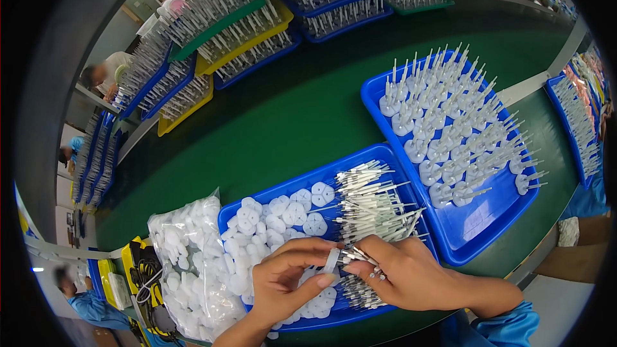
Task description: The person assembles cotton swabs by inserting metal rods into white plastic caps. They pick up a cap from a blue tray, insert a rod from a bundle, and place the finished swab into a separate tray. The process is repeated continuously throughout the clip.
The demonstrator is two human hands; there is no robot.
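Observation:
My left hand (286, 276) pinches a white petal-shaped plastic disc (331, 261) edge-on between thumb and fingers. Right beside it, my right hand (418, 276) is closed round several thin white rods with metal ends (355, 258), their tips close to the disc; whether one enters it I cannot tell. Both hands are over a blue tray (308, 172). On its left side lie loose white discs (283, 212), and on its right a heap of white rods (373, 196) with thin metal ends.
A second blue tray (479, 222) at the right holds rows of discs with upright rods (450, 115). Left stands a clear bag of white discs (193, 263). Stacked trays of such pieces (244, 45) line the green table's (289, 109) far side. Co-workers (96, 302) sit at left.

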